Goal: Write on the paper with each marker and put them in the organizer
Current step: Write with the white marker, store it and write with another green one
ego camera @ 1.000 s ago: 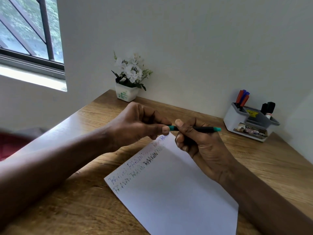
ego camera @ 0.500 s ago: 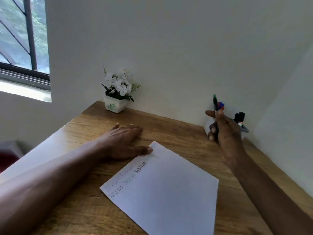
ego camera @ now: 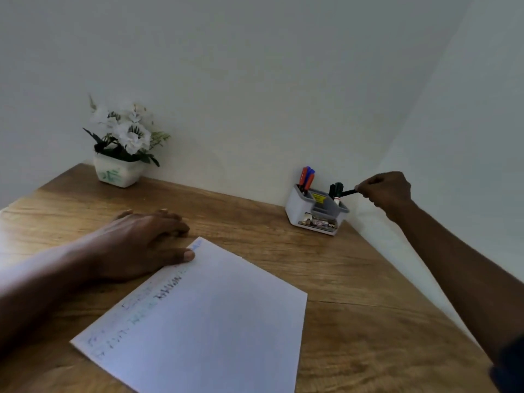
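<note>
Since half a second ago the right hand [ego camera: 385,191] has swung from in front of the organizer [ego camera: 295,212] to its right side, and the dark marker [ego camera: 348,192], then upright, now lies nearly level. The left hand [ego camera: 141,239] has stayed flat on the table [ego camera: 368,279], fingers straight, its thumb touching the far corner of the paper [ego camera: 212,321].

Curled fingertips of the right hand pinch the marker's right end. Its long axis runs left and slightly down, and its free end reaches over the organizer's right compartment, beside the black markers [ego camera: 336,189] that stand there. Red and blue markers [ego camera: 306,177] fill the left compartment. The organizer sits at the far right of the table, against the wall, well apart from the left hand, so the right hand is the nearer one.

Judging from this, the marker needs tipping from level to upright, free end down, before it can drop into that right compartment.
</note>
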Motion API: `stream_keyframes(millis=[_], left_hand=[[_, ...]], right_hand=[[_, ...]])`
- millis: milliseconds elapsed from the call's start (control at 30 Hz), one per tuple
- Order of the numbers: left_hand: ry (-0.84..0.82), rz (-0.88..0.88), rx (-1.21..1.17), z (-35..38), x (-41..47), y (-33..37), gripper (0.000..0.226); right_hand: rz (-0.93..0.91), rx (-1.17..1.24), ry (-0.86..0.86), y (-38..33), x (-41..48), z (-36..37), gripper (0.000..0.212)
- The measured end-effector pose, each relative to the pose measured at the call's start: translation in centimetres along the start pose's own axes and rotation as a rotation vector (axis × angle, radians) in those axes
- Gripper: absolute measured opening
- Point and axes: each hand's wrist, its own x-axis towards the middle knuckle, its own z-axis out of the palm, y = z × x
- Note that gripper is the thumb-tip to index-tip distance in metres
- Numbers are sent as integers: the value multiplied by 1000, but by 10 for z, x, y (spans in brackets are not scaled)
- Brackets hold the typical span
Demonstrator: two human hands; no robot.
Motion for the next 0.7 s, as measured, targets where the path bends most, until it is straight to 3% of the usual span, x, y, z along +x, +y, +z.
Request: stream_keyframes(millis=[200,333,467,533,633,700], left_hand=[[7,1,-26,4,4,-5,108],[16,7,-36,5,5,-6,104],[-15,-2,-31,8,8,-10,93],[-24,-9,-48,11,11,-14,89],[0,-2,-51,12,10,-17,95],[16,-3,-33,11,6,-13,101]], right_hand=[[109,-157,-59,-7,39,27,41],[186,-327,-215,-21,48,32,25],[261,-433,-342,-15,56,51,26],[247,-416,-298,-7,59,61,33],[179,-509,-189,1,54,66,82],[59,-576,6,-7,34,61,80]])
